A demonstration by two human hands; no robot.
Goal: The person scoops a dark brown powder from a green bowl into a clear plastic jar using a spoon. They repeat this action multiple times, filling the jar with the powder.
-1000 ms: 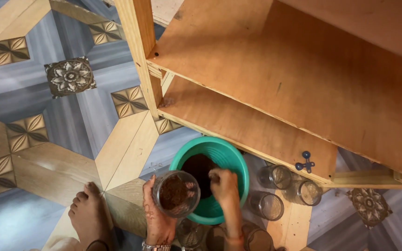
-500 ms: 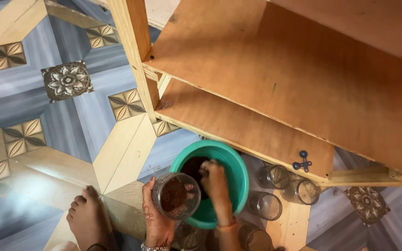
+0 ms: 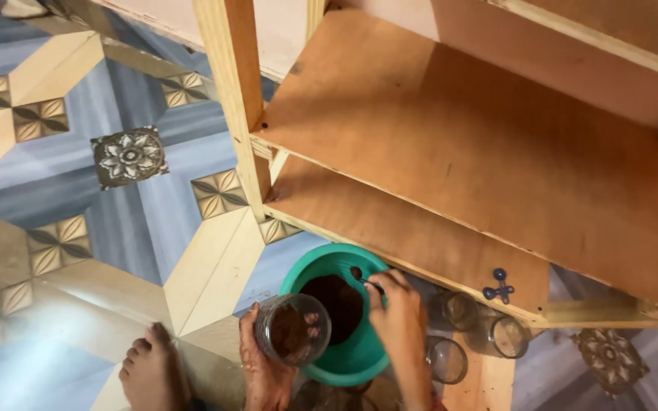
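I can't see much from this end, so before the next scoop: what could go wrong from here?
1. The glass jar, part full of brown powder, sits tilted in the left hand beside the green tub; powder could spill onto the floor.
2. The right hand holds a small spoon at the tub's rim; a load may miss the jar.
3. Empty jars stand close by the right arm and could tip.

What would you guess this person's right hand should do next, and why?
Probably carry the small spoon across to the glass jar and tip it in. The right hand holds the spoon over the green tub of dark brown powder, while the left hand holds the jar tilted beside the tub, only partly filled with the same powder.
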